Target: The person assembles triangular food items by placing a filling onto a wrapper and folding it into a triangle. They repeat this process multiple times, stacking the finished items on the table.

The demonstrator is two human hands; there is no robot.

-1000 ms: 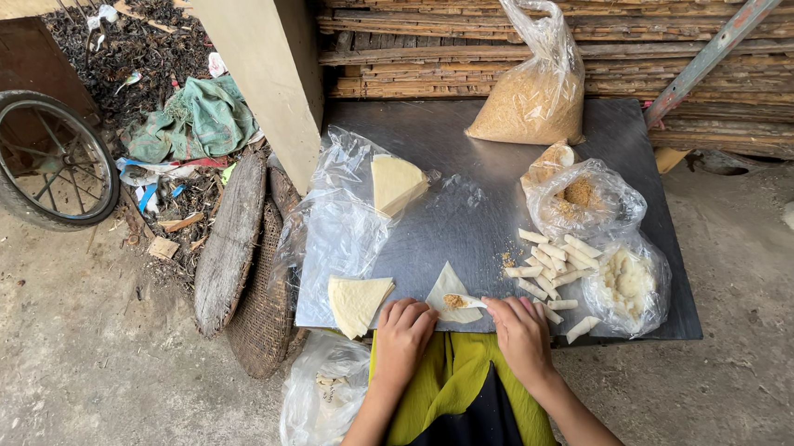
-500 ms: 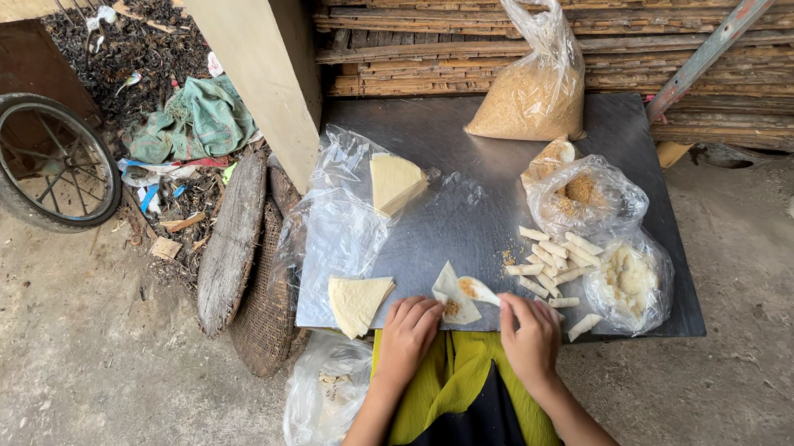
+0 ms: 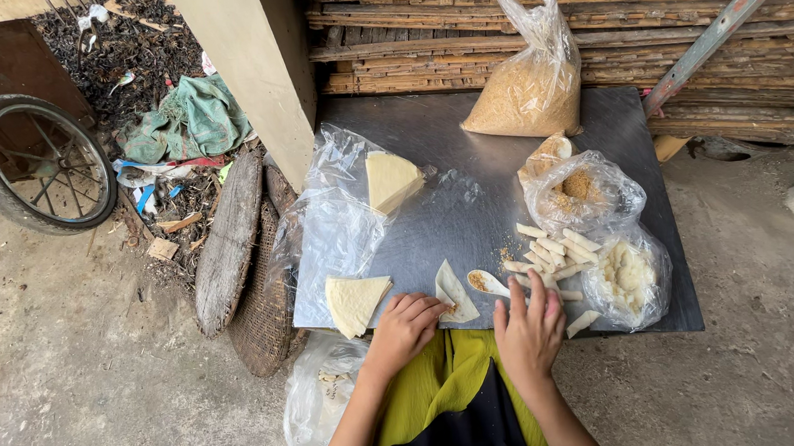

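Wrapping filled pastry sticks on a metal table: a good pile rolled, wrappers and filling left.

A stack of triangular wrappers (image 3: 354,302) lies untouched at the left edge of the metal table (image 3: 470,199). The left hand (image 3: 404,330) pinches and presses down the single wrapper (image 3: 455,292) at the front edge, half folded. Just beside it a small spoon (image 3: 487,282) with filling rests on the sheet; the right hand (image 3: 527,326) hovers over it, fingers spread, holding nothing. To the right lie finished rolled sticks (image 3: 553,251), then a bag of pale filling (image 3: 626,277).
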